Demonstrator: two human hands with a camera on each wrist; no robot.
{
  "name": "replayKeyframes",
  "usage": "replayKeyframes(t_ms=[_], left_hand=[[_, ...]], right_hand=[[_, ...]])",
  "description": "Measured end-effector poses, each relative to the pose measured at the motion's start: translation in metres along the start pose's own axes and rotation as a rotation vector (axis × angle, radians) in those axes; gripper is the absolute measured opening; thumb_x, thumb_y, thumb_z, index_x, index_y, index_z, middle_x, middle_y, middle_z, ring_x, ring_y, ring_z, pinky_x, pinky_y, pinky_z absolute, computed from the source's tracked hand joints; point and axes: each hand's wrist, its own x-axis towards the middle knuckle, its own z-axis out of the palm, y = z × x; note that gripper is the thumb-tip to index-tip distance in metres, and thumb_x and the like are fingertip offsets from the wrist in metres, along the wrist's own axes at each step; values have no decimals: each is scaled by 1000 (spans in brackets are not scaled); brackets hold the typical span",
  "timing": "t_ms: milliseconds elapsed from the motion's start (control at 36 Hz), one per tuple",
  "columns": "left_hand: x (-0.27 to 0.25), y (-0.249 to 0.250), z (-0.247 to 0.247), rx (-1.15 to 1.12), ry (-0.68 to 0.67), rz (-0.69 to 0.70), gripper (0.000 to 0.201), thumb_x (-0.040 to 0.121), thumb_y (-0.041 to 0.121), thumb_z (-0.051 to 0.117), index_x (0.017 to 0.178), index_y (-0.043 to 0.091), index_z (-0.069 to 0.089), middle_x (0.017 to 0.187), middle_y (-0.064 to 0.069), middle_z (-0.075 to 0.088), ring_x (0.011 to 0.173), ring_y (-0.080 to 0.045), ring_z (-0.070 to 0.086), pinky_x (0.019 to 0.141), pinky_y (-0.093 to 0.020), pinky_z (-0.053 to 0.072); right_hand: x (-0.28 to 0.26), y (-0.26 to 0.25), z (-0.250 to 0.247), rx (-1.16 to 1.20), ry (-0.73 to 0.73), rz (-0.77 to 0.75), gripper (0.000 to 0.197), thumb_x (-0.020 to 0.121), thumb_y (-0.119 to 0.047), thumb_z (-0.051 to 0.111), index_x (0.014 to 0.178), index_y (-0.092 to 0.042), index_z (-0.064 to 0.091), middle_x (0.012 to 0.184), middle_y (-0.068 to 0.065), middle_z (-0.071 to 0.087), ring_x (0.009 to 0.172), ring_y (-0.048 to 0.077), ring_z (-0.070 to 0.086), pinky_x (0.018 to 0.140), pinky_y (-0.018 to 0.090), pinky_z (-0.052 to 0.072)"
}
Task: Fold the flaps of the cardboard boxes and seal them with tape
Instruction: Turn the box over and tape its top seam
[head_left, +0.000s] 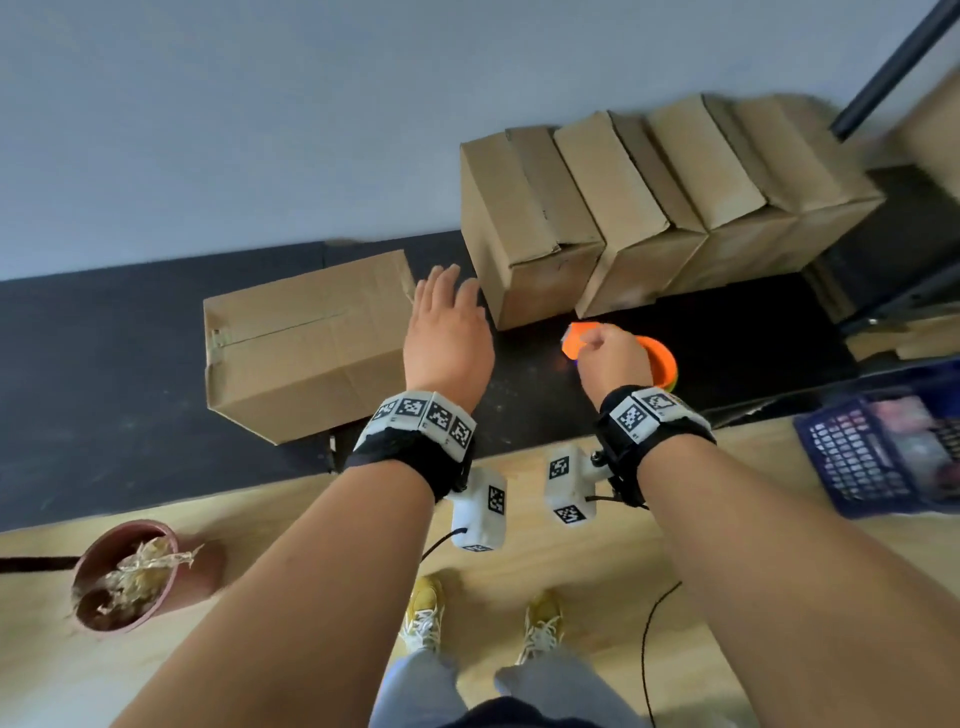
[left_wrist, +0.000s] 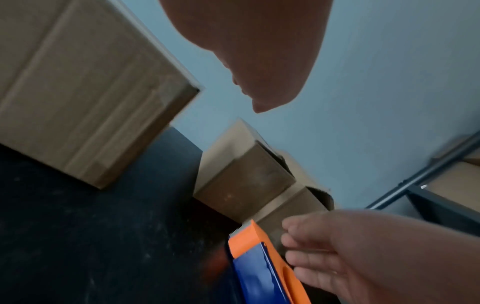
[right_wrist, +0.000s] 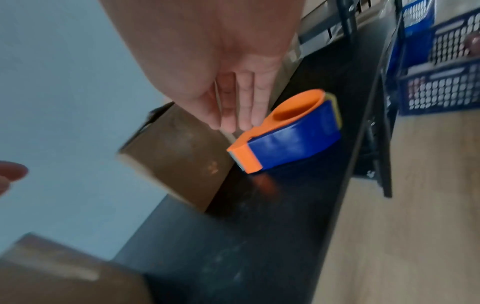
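A closed cardboard box (head_left: 306, 343) with tape along its top seam lies on the black bench (head_left: 104, 364). To its right, several closed boxes (head_left: 524, 228) lean against each other in a row. My left hand (head_left: 448, 317) hovers between the taped box and the row, fingers straight and holding nothing. An orange and blue tape dispenser (right_wrist: 293, 137) lies on the bench in front of the row. My right hand (right_wrist: 241, 102) is just above it with straight fingers, its fingertips (right_wrist: 245, 125) at the orange handle without gripping it. The left wrist view shows the dispenser (left_wrist: 257, 263) beside my right hand (left_wrist: 337, 251).
A blue plastic crate (head_left: 878, 452) stands on the wooden floor at the right. A reddish flower pot (head_left: 124, 577) with dry plant matter sits on the floor at the left. A black metal pole (head_left: 893, 67) rises at the far right. A pale wall backs the bench.
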Motion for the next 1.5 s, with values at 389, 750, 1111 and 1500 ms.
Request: replayKeyframes(t_ms=[389, 750, 1111, 1500], left_hand=[[-10, 39, 79, 60, -106, -24, 36, 97, 11, 44, 131, 6, 53, 145, -10, 42, 142, -26, 27, 118, -36, 20], [-22, 44, 78, 82, -138, -126, 38, 96, 11, 45, 133, 10, 52, 144, -7, 43, 137, -24, 32, 113, -37, 30], [-4, 36, 22, -17, -99, -356, 35, 92, 10, 44, 119, 15, 66, 125, -7, 57, 118, -26, 51, 95, -33, 40], [13, 11, -61, -818, -279, -863, 38, 101, 23, 38, 70, 6, 49, 66, -7, 48, 49, -14, 46, 44, -19, 38]], right_hand=[[49, 83, -3, -541, -239, -117, 39, 93, -42, 60, 114, -9, 54, 106, 10, 66, 98, 30, 64, 87, 38, 51], [55, 69, -9, -395, -320, -103, 32, 98, -33, 53, 123, -14, 58, 100, 7, 67, 86, 27, 63, 82, 34, 52], [21, 23, -39, 103, -457, 36, 40, 84, -41, 62, 86, -2, 65, 78, 10, 62, 64, 21, 54, 53, 29, 37], [-14, -47, -59, 481, -566, 13, 59, 71, -54, 80, 92, 1, 72, 73, 15, 72, 55, 25, 65, 58, 30, 52]])
